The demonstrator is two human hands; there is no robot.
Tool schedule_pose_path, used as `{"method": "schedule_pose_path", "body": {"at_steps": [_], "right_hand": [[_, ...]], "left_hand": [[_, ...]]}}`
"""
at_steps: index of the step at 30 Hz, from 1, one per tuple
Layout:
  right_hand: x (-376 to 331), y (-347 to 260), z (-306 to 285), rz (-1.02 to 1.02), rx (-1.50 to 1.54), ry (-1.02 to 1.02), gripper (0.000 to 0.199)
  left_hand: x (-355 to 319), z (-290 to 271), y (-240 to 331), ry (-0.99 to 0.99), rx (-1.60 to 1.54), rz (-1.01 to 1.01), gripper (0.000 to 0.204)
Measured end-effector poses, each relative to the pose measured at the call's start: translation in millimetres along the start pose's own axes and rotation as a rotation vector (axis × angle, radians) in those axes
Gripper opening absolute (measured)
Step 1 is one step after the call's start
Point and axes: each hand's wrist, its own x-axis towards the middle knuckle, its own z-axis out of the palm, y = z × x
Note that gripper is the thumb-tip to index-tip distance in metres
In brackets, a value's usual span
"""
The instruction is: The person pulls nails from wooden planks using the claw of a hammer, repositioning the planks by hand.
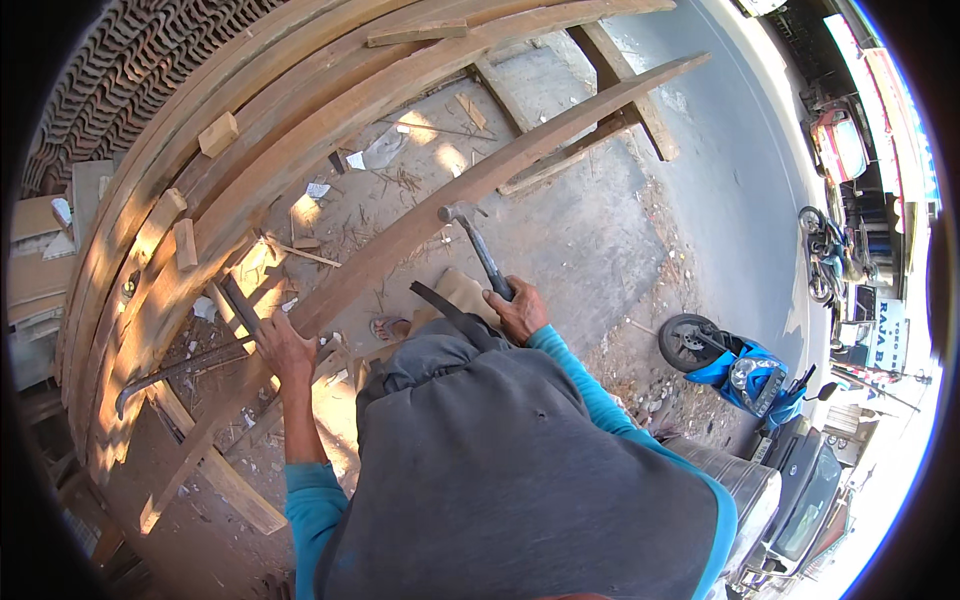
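In my right hand is a claw hammer, its dark handle gripped and its metal head lying over the edge of a long wooden beam. The beam runs slantwise from far right to near left. My left hand is closed over the same beam, lower down, its fingertips partly hidden. Just beyond those fingers is a dark, flat bar. A dark crowbar with a hooked end reaches from the left up to this hand; whether the fingers touch it, I cannot tell. A dark strip lies by my lap.
Long curved timbers with small wood blocks on them arc along the left. Crosspieces lie under the beam's far end. Roof tiles are stacked at far left. A blue motorcycle and a dark vehicle stand at right.
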Motion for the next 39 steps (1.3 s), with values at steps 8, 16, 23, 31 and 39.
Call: {"method": "schedule_pose_path", "body": {"at_steps": [8, 16, 23, 31, 39], "right_hand": [[13.5, 47.4, -52.7, -0.061, 0.047, -0.125, 0.047], [49.0, 37.7, -134.4, -0.235, 0.073, -0.014, 0.045], [98.9, 64.9, -133.5, -0.264, -0.025, 0.039, 0.035], [99.2, 147.9, -68.3, -0.175, -0.135, -0.179, 0.038], [66.7, 182.1, -77.4, 0.016, 0.001, -0.113, 0.037]], "left_hand": [[12.4, -33.2, 49.9, -0.223, -0.277, -0.045, 0.064], [65.0, -6.2, 151.2, -0.528, -0.411, 0.019, 0.082], [79.2, 16.7, 143.8, -0.797, -0.318, 0.002, 0.100], [10.8, 12.8, 185.2, -0.403, -0.040, 0.070, 0.098], [-14.1, 18.7, 190.8, -0.233, 0.026, 0.181, 0.073]]}}
